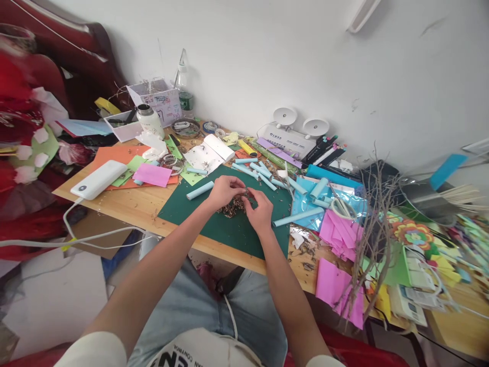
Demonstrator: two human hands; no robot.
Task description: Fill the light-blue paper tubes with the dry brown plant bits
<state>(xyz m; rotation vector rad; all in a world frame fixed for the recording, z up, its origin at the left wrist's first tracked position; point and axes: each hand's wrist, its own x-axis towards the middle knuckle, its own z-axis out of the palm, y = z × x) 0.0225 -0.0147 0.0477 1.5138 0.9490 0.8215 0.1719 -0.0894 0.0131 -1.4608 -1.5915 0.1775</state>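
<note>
Over the dark green cutting mat point(229, 237), my left hand point(226, 192) and my right hand point(260, 210) meet fingertip to fingertip. Both are closed in a pinch above a pile of brown dried plant bits point(231, 208). Whatever lies between the fingertips is too small to make out. A rolled light-blue paper tube point(200, 190) lies left of my left hand. More blue paper tubes point(263, 173) are scattered behind my hands, and a longer blue tube point(298, 216) rests to the right of my right hand.
At the left edge sits a white power bank point(98, 179) with a cable. Behind it stand an open white bottle point(150, 121) and a plastic bottle point(185, 94). On the right are scissors point(343, 208), pink paper point(340, 285) and upright dry twigs point(372, 239). A white twin-head lamp point(294, 137) stands against the wall.
</note>
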